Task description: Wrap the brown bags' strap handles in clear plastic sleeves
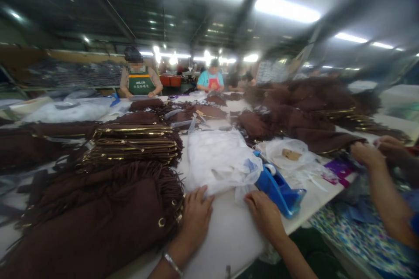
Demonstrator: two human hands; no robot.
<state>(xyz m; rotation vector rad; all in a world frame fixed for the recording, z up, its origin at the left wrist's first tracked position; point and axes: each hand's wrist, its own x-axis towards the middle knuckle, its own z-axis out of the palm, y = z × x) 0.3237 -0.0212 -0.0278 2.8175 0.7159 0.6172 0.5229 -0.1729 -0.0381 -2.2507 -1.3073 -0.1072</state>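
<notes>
My left hand [197, 214] lies with its fingers stretched out on the white table, at the near edge of a clear plastic bag [218, 157] filled with white pieces. To its left is a folded dark brown fabric piece [108, 213] with fringe and gold eyelets. My right hand [266, 217] is closed, its thumb and fingertips pinching the loose near corner of the plastic bag. A blue tape dispenser [278, 189] stands just beyond and to the right of that hand.
Brown fringed fabric with gold trim is stacked at left [131, 141] and heaped at right [294, 117]. A co-worker's hands [368, 152] hold brown cloth at right. Another clear bag [291, 154] with a tan tag lies behind the dispenser. Several people work across the table.
</notes>
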